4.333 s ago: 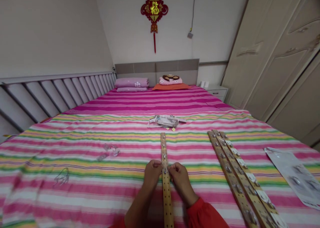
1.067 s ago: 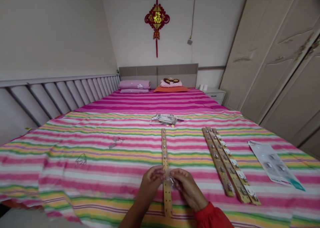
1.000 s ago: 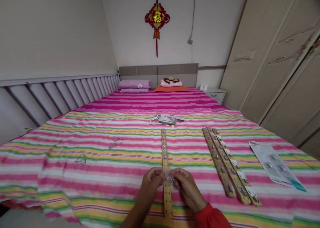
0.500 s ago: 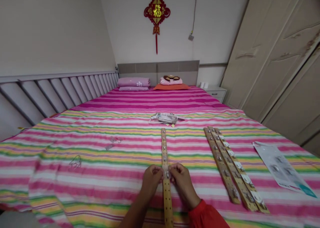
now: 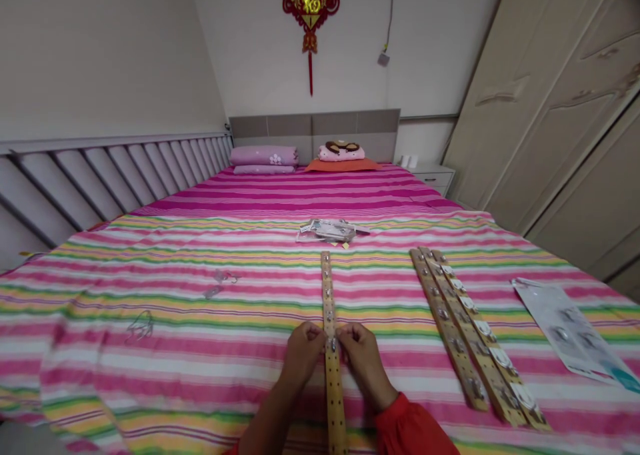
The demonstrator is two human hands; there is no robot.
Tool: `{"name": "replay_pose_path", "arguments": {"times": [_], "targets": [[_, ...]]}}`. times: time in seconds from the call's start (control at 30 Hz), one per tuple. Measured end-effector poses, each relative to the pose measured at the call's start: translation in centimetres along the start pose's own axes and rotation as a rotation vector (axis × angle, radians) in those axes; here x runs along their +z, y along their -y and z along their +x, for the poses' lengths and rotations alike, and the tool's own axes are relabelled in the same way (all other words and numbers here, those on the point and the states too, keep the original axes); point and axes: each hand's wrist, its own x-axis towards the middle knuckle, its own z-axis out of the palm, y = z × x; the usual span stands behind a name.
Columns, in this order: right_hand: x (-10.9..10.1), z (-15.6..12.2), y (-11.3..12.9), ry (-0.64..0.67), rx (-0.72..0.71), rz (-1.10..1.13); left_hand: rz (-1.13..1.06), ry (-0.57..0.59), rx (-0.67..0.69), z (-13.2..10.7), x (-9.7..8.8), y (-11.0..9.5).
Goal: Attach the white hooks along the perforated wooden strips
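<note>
Here, the thumb and forefinger of the left hand (image 5: 303,352) are drawn together at the left edge of a small metal hook (image 5: 333,344), and those of the right hand (image 5: 363,355), in a red sleeve (image 5: 413,427), close up at its right; whether they pinch it I cannot tell. The hook lies on a perforated wooden strip (image 5: 335,395), with more hooks along its far half. The strip rests lengthwise on a pink, white, green and yellow striped sheet (image 5: 210,368).

Well to the right lie three hook-bearing wooden strips (image 5: 450,328), then a clear plastic package (image 5: 575,355). Leftward sit some small clear pieces (image 5: 213,292) and a thin looped strand (image 5: 140,325). Beyond the strip is a pile of plastic packets (image 5: 330,230).

Farther off, a magenta striped bedspread (image 5: 280,198) runs to folded purple bedding (image 5: 263,155) and a two-tone headboard (image 5: 273,135). Above hangs a red-and-gold wall ornament (image 5: 311,2). A slatted rail (image 5: 120,168) edges the bed's left; a nightstand (image 5: 435,178) and a cream wardrobe (image 5: 520,108) stand right.
</note>
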Motion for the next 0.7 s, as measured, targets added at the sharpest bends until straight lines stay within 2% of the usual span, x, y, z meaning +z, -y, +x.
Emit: {"name": "replay_pose_path", "arguments": {"times": [0.37,0.57,0.7], "targets": [[-0.04,0.07,-0.57,-0.033,-0.046,-0.081,-0.006,-0.011,-0.013,0.14,0.11,0.43],[0.11,0.14,-0.6,-0.032,-0.026,-0.078,-0.073,-0.056,-0.05,0.24,0.27,0.74],[0.11,0.29,-0.73,-0.04,-0.021,-0.056,-0.158,-0.022,-0.044,0.09,0.37,0.54]]}}
